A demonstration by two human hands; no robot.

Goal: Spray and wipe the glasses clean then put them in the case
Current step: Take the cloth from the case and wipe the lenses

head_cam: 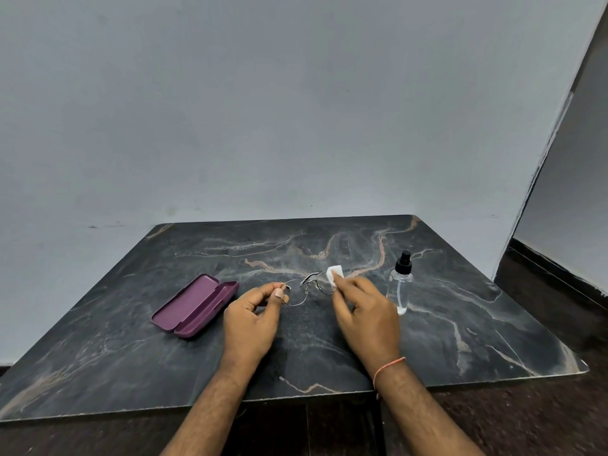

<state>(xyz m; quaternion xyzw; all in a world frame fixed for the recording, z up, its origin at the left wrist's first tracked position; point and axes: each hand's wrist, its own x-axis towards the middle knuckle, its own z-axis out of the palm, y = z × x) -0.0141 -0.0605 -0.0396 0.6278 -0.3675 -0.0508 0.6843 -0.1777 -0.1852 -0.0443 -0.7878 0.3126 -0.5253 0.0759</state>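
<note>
Thin wire-rimmed glasses (304, 290) are held just above the dark marble table (460, 324). My left hand (255, 319) pinches the left end of the frame. My right hand (365, 311) presses a small white wipe (335, 274) against the right lens. A purple glasses case (196, 305) lies open on the table to the left of my left hand. A clear spray bottle (401, 283) with a black nozzle stands upright just right of my right hand.
The table's far edge meets a grey wall (296, 110). A wall corner (552, 143) and dark floor (559, 291) lie to the right. The table's front edge (131, 411) runs below my forearms.
</note>
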